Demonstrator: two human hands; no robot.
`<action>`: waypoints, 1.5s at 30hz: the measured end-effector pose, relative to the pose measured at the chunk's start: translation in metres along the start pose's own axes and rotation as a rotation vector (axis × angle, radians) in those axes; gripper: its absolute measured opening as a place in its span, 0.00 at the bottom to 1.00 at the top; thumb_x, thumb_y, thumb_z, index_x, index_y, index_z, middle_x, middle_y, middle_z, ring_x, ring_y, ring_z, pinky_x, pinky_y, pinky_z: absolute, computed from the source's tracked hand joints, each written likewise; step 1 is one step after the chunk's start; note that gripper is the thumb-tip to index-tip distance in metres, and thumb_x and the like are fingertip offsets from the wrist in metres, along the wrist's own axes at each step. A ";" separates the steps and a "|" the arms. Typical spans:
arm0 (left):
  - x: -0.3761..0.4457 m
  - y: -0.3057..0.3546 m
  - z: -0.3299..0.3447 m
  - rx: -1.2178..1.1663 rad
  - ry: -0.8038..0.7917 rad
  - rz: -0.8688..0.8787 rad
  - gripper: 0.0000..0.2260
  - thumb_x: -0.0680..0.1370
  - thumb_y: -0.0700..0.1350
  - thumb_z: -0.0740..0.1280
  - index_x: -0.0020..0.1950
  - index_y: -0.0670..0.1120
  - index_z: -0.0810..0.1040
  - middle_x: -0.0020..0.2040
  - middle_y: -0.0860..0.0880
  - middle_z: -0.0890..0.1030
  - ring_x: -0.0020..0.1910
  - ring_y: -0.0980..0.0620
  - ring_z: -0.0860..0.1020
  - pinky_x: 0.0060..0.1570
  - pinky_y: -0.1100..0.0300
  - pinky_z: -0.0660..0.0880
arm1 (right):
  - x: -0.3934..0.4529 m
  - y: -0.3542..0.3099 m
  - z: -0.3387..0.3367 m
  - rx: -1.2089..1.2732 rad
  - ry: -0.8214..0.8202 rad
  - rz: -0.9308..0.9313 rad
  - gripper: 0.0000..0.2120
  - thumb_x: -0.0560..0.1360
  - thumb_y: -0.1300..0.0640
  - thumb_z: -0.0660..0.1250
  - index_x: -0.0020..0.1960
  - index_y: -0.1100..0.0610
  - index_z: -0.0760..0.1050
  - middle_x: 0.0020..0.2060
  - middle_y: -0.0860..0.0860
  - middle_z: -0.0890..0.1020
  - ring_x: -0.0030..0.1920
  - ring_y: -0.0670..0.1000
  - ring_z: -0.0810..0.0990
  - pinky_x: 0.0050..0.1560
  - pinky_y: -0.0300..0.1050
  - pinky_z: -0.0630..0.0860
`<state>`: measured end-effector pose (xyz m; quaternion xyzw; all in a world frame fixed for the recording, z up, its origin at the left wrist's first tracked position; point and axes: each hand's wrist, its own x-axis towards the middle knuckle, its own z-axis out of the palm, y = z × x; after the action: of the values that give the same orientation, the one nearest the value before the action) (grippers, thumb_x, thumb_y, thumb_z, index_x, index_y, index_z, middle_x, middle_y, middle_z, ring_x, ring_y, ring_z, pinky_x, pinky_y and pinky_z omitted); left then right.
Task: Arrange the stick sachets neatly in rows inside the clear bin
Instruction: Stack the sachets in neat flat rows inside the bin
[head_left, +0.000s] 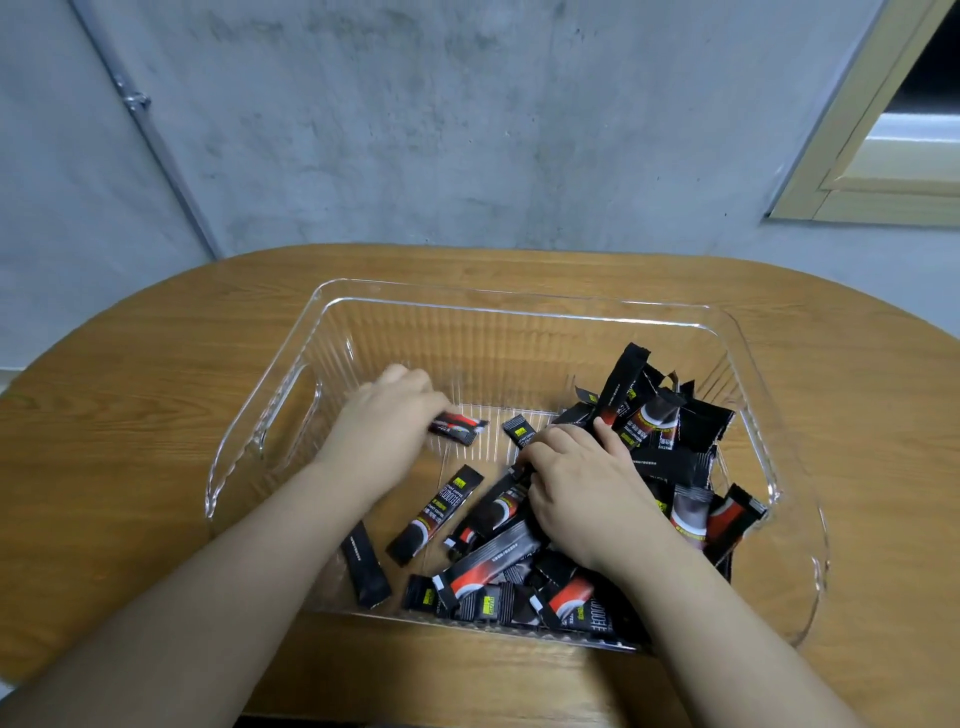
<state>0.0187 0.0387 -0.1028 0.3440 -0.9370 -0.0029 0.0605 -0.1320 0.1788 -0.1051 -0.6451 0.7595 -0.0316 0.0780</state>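
Head view: both hands are down inside the clear bin (519, 312), which sits on the wooden desk (130, 415). Left hand (387, 415) is at the far left of the bin floor, fingers curled round one end of a single stick sachet (460, 427); the sachet lies nearly level, pointing right, and whether it rests on the floor or is just lifted cannot be told. Right hand (587, 491) is mid-bin, fingers bent down into the loose heap of sachets (670, 441), gripping a sachet at its edge; exactly how many it holds is hidden by the hand. Judgement: sorting is at an early stage, with no row yet formed; the left hand seems to be placing a first piece on the bare left part while the right picks the next. Next move likely calls for laying the held sachet straight along the far-left wall, then drawing pieces from the heap one at a time and setting them parallel beside it. In the way: strays lie askew on the bin floor, one near the left wall (366, 566), another slanted mid-floor (436, 514), more piled along the near wall (519, 597); these need clearing or aligning first. Heap on the right stands partly on end, prone to sliding. Behind the desk, a grey wall (467, 130); a window frame (857, 171) at upper right.
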 end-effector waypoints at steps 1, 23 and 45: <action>0.002 -0.004 -0.001 0.029 -0.027 -0.058 0.20 0.77 0.38 0.64 0.67 0.54 0.71 0.57 0.53 0.72 0.59 0.50 0.67 0.55 0.55 0.69 | 0.000 0.000 -0.001 0.003 -0.001 -0.004 0.17 0.80 0.52 0.50 0.66 0.51 0.68 0.65 0.45 0.69 0.70 0.48 0.61 0.73 0.52 0.41; -0.021 0.041 0.016 -0.616 -0.480 -0.152 0.16 0.74 0.59 0.66 0.60 0.55 0.72 0.47 0.61 0.74 0.45 0.60 0.74 0.50 0.62 0.73 | 0.004 0.000 0.006 -0.012 0.036 0.006 0.30 0.72 0.48 0.38 0.67 0.51 0.67 0.64 0.46 0.71 0.70 0.48 0.62 0.73 0.50 0.46; -0.018 0.050 0.012 -0.362 -0.448 -0.045 0.15 0.79 0.53 0.62 0.63 0.50 0.72 0.58 0.52 0.75 0.55 0.51 0.74 0.55 0.56 0.71 | 0.006 0.003 0.012 -0.042 0.053 -0.017 0.41 0.64 0.47 0.30 0.66 0.50 0.70 0.65 0.44 0.71 0.70 0.47 0.62 0.71 0.48 0.49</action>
<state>-0.0009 0.0876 -0.1145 0.3391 -0.9034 -0.2473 -0.0876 -0.1335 0.1742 -0.1179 -0.6520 0.7562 -0.0336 0.0439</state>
